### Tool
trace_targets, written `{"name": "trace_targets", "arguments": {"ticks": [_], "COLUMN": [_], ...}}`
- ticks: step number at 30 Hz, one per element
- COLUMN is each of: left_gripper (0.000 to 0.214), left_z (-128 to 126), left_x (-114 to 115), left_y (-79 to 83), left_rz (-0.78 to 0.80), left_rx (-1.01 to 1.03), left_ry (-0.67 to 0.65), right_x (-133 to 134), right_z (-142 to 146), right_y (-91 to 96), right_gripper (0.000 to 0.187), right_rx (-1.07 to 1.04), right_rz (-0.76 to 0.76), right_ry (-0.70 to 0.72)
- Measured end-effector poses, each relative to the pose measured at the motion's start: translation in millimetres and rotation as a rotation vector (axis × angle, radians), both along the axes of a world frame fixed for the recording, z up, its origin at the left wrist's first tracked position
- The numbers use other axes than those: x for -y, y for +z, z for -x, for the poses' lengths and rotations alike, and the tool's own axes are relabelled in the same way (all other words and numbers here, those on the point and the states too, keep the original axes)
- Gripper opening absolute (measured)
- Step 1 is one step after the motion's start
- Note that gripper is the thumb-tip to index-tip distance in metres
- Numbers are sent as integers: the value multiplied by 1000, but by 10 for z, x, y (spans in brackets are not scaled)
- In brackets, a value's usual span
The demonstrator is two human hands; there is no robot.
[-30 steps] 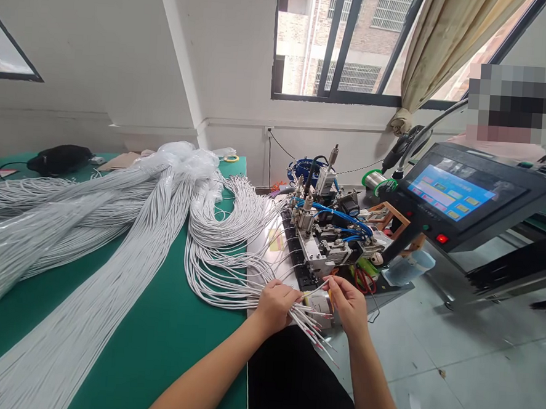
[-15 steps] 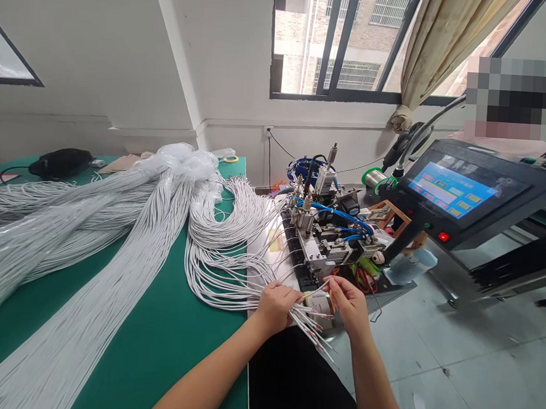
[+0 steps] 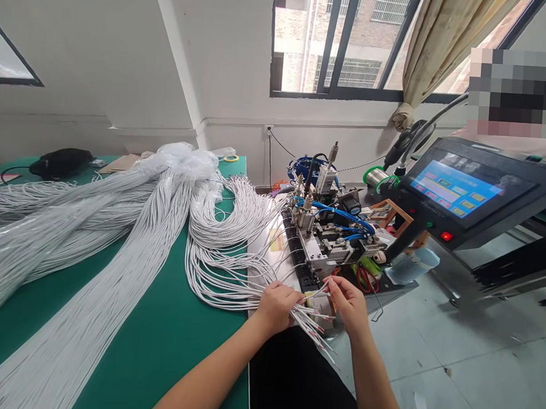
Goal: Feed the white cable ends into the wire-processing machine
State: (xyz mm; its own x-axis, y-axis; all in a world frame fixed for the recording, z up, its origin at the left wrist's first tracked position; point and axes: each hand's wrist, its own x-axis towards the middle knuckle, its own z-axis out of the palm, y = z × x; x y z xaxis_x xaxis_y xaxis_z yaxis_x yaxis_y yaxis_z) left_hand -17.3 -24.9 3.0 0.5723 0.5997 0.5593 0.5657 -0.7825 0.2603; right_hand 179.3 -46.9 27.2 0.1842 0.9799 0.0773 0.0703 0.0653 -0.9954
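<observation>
My left hand grips a fan of thin white cables whose stripped ends point right and down past the bench edge. My right hand pinches a single white cable out of that fan, just in front of the small machine with blue air hoses. The cables run back in loops across the green mat.
Large bundles of white cable cover the left of the mat. A tilted touchscreen panel stands to the right, with another person behind it. Red-handled scissors lie by the machine. A black pouch and tape roll sit at the back.
Both hands stay in nearly the same place; the fingers have shifted slightly on the cable ends. The view has tilted a little.
</observation>
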Motion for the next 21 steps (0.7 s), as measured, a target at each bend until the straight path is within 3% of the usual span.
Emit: {"name": "trace_targets", "arguments": {"ticks": [15,21], "left_gripper": [17,18], "left_z": [6,22], "left_x": [-43,-50], "left_y": [-2,-8], "left_rz": [152,43], "left_rx": [-162,-98], "left_ry": [11,-14], "right_x": [-53,-97], "right_z": [54,10], "right_y": [-117,-133], "right_gripper": [34,35], "right_rx": [35,-82], "right_rz": [20,70], "right_ry": [-27,9]}}
